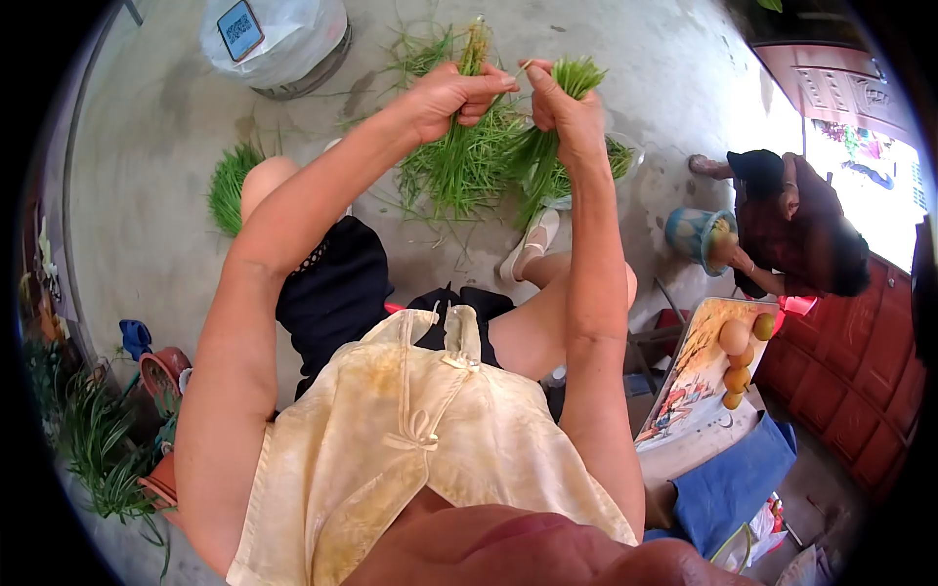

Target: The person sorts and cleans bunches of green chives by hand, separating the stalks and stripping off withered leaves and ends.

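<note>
- Evidently, the left hand has its fingers curled round a yellow-ended bunch of long, thin green stalks, with the pale ends poking up above the grip.
- The right hand wraps a second, greener bunch, its blunt ends fanned out above the thumb. The leading fingers of both hands are narrowed to a pinch, with a thin strand between them.
- Both bunches are held above the floor, towards its far side, over a loose pile of stalks. Another heap lies nearer the floor's left edge, just beside a knee.
- The stalks look light, limp along the blades and firmer at the gathered ends. Dampness could make them a bit slippery, and a hard squeeze would likely bruise them. Close to the even ends seems the best place to grip. The strand looks easy to snap, so a gentle pull suits it.
- The palms and the middle of each bunch are hidden by the fingers, and the lower blades blend into the pile. Whether the strand is a stalk or a tie is hard to tell.
- Over on the right, another person has a hand at a bucket; what it touches there is blurred.
</note>
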The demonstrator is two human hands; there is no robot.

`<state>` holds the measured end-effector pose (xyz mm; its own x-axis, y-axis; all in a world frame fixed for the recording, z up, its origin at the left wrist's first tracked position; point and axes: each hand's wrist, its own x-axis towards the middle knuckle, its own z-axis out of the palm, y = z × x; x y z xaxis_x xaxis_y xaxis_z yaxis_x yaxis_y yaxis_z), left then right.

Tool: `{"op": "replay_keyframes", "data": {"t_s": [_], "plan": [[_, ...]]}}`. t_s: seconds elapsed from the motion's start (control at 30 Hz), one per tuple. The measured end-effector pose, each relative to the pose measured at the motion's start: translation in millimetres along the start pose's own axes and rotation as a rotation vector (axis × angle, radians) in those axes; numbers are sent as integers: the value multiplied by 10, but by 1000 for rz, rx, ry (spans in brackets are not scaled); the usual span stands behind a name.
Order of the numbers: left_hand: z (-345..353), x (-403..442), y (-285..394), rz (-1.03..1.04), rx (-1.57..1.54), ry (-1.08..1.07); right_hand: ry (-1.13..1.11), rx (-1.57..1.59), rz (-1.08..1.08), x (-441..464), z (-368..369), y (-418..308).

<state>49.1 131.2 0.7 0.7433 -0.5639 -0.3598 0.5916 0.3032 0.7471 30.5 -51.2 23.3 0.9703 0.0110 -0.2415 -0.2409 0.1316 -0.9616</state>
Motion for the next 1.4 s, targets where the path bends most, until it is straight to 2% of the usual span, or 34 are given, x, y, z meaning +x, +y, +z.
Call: {"op": "replay_keyframes", "data": {"t_s": [0.07,0.17,0.3,0.37,0.43,0.57,0.7,0.73,0.83,0.9,1.1,1.23,1.33,1.4], "plan": [[11,30,-47,-10,-11,-13,-58,66,6,2,60,28],[57,25,-36,-18,-13,-13,-59,384,55,86,-124,-6],[-58,126,-63,-20,55,33,-199,778,70,160,-426,-64],[-64,105,-32,-2,119,107,-237,844,44,151,-481,-87],[-11,50,18,-19,158,77,-221,913,34,107,-435,-160],[-47,70,-36,-14,177,-19,-269,659,-22,98,-391,-137],[-12,94,-98,51,247,-29,-29,87,-71,-5,-87,-45],[9,87,-95,67,248,-33,-34,-48,-38,-47,5,-74],[43,83,-121,97,235,-27,-24,-247,-135,-12,163,135],[4,143,-201,93,202,-1,-21,-218,-88,8,168,170],[-57,163,-118,65,-251,-123,-24,4,42,9,54,70],[-91,119,-69,60,-220,126,-71,154,88,18,-28,44],[-229,161,-68,59,-108,120,-113,215,104,13,-120,-5],[-226,156,-58,7,-138,85,-123,235,106,23,-151,-18]]}}
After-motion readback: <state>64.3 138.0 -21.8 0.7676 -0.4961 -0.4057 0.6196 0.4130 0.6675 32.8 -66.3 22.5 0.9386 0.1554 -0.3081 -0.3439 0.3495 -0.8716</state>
